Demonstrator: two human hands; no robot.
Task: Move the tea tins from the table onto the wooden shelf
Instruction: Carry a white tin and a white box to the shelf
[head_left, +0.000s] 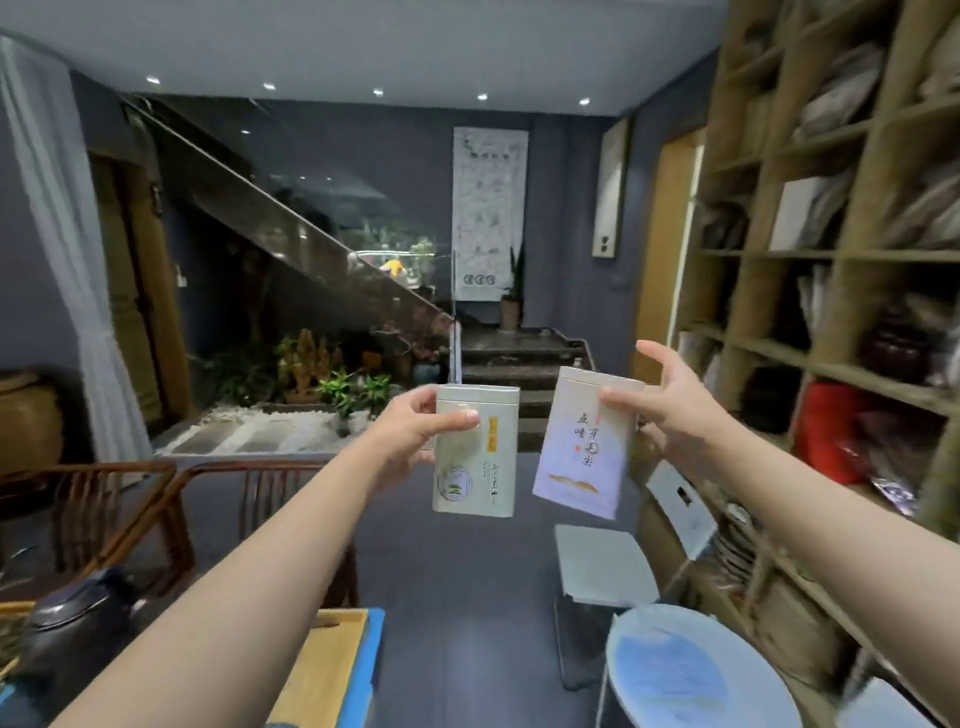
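1. The left hand (410, 426) grips a pale green tea tin (475, 451) near its lid, thumb across the front face and fingers curled behind it; the tin hangs upright in mid-air, to the left of the wooden shelf (831, 291).
2. The right hand (670, 410) pinches a white tea tin (584, 441) at its upper right edge, thumb on the front, the index finger raised and spread above it. This tin tilts, its bottom swung toward the green tin, and sits between that tin and the shelf, apart from both.
3. The two tins are just beside each other and do not touch.
4. The shelf fills the right side of the view; its compartments hold blurred packages, a red container (826, 431) and a dark jar (898, 343).
5. Left of the shelf, low in the view, stand a white stool (602, 564) and a round pale seat (691, 670).
6. Further left of the shelf are a table edge with blue trim (371, 670), a dark teapot (72, 618) and wooden chairs (171, 499).
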